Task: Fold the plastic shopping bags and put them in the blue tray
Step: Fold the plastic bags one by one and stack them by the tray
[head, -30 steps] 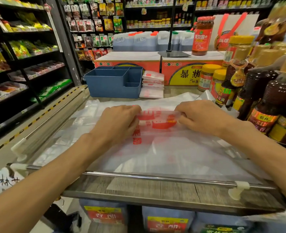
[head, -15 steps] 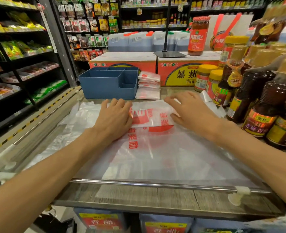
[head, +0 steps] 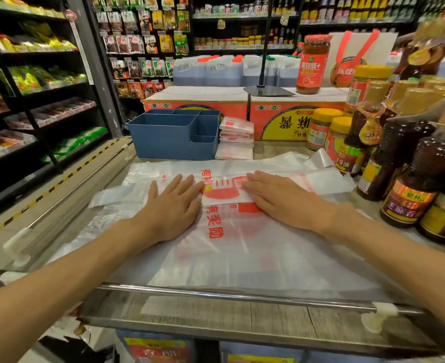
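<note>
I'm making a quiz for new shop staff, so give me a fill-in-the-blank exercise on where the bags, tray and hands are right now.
1. Both the left hand and the right hand press flat on the plastic ____.
2. The stack of folded bags sits just to the ____ of the blue tray.
3. The printing on the bag being folded is ____ in colour.

Missing words: bag; right; red

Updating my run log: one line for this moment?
left hand: flat on bag | right hand: flat on bag | tray: no bag seen
</note>
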